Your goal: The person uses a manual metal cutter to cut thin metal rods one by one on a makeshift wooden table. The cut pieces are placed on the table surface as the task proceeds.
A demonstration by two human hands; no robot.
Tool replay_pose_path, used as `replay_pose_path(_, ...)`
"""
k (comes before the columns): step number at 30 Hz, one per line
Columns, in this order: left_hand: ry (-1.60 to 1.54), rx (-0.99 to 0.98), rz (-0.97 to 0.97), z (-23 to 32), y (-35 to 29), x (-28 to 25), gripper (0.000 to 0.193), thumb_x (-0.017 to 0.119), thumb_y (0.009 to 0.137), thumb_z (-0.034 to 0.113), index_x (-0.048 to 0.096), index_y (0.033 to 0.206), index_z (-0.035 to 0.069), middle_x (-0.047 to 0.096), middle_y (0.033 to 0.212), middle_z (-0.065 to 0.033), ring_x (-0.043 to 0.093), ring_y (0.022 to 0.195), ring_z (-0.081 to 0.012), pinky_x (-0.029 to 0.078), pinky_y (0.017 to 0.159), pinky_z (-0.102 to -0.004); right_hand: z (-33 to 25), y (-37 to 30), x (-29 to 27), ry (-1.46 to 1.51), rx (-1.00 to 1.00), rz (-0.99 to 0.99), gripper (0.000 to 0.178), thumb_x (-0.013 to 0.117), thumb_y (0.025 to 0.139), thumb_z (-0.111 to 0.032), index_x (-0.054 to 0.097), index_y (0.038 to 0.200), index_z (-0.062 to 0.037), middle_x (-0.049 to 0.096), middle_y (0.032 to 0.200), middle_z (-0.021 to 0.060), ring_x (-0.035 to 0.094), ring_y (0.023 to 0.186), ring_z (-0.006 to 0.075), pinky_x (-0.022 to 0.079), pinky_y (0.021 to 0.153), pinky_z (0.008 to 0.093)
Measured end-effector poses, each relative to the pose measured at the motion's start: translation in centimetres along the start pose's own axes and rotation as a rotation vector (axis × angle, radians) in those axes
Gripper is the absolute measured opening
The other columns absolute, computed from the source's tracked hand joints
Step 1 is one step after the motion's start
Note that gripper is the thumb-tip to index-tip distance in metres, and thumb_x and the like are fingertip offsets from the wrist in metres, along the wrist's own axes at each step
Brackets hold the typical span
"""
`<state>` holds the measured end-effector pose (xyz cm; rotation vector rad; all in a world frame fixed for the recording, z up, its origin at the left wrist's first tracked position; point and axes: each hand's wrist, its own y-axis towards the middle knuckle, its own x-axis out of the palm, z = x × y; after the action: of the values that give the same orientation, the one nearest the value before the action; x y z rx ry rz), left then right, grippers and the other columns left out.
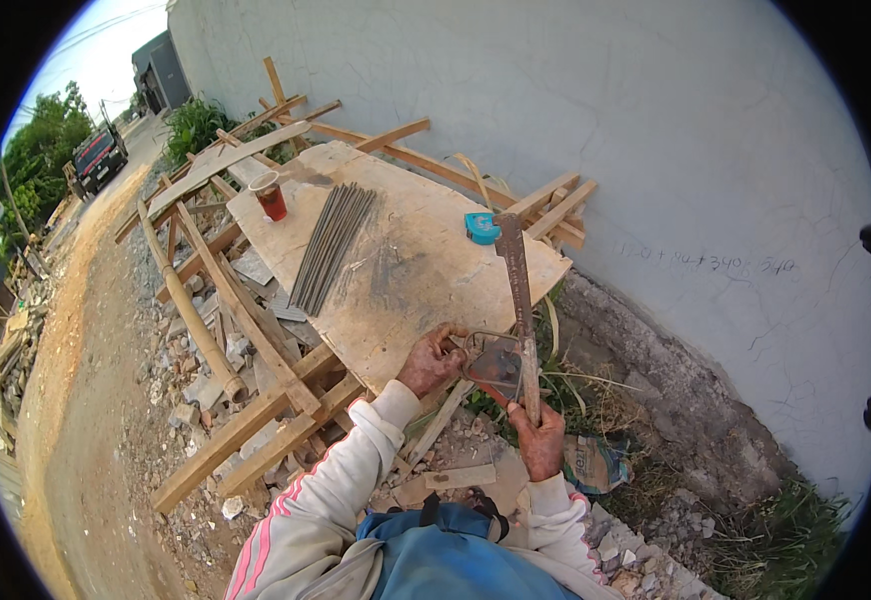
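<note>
My left hand (pixel 433 360) is closed, fingers pinched at the edge of a thin metal rod bent into a squarish loop (pixel 468 352). In my right hand (pixel 538 440) is the pale lower end of a long bar tool (pixel 516 275), whose upper part is rusty brown metal. The bar stands nearly upright beside the loop. A dark flat piece with a reddish-orange strip (pixel 489 388) shows within and below the loop; I cannot tell how it joins the bar. Beyond the hands lies a plywood board (pixel 406 290), bearing a bundle of straight steel rods (pixel 331 245).
On the board stand a clear cup of red drink (pixel 270 197) and a teal tape measure (pixel 481 228). Timber beams (pixel 256 330) and a bamboo pole (pixel 191 310) lie over rubble at left. A grey wall (pixel 656 130) rises at right. A vehicle (pixel 98 158) is far down the dirt road.
</note>
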<state>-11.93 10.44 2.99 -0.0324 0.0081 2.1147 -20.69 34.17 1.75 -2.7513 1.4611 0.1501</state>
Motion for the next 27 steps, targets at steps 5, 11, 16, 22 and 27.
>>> replay_pose_path(5,0.029,-0.076,0.006,0.9,-1.4,0.8,0.028,0.063,0.093,0.006,0.059,0.121,0.003,0.069,0.089,-0.0052,0.058,0.074,-0.0094,0.047,0.067,-0.0257,-0.6,3.7,-3.4,-0.023,0.018,-0.141,0.019,0.074,0.092,-0.019,0.073,0.09,0.0003,0.065,0.07,0.0013,0.053,0.063,0.0085,0.044,0.06,0.0302)
replay_pose_path(11,0.24,0.005,0.112,-0.7,-1.0,0.5,0.014,0.066,0.093,0.011,0.062,0.104,0.002,0.067,0.082,-0.0064,0.059,0.072,-0.0132,0.049,0.067,-0.0301,-1.4,6.2,-4.7,-0.1,0.136,-0.262,0.019,0.074,0.093,-0.018,0.072,0.088,-0.0006,0.066,0.07,0.0023,0.053,0.061,0.009,0.041,0.058,0.0301)
replay_pose_path(16,0.556,-0.067,0.185,0.1,-2.3,0.6,0.016,0.07,0.088,0.019,0.066,0.089,0.003,0.066,0.077,-0.0144,0.064,0.071,-0.0264,0.051,0.069,-0.0393,-1.0,7.4,-4.3,-0.07,0.163,-0.344,0.018,0.074,0.093,-0.018,0.071,0.086,-0.0018,0.064,0.068,0.0019,0.052,0.059,0.009,0.041,0.057,0.03)
replay_pose_path(22,0.819,-0.049,0.222,1.5,-2.9,1.7,0.018,0.071,0.089,0.023,0.07,0.096,0.007,0.073,0.087,-0.0172,0.07,0.082,-0.0391,0.055,0.072,-0.0472,0.0,8.1,-4.1,-0.024,0.233,-0.34,0.017,0.075,0.092,-0.017,0.07,0.085,-0.0018,0.063,0.067,0.0014,0.052,0.058,0.0088,0.04,0.055,0.0293)
replay_pose_path(27,0.911,0.181,0.3,0.8,-2.2,3.2,0.012,0.069,0.088,0.015,0.071,0.097,0.007,0.071,0.091,-0.0155,0.07,0.081,-0.0361,0.056,0.072,-0.046,0.4,7.9,-4.0,0.006,0.264,-0.305,0.016,0.075,0.092,-0.017,0.07,0.087,-0.0021,0.063,0.066,0.0006,0.052,0.058,0.0082,0.04,0.054,0.0292)
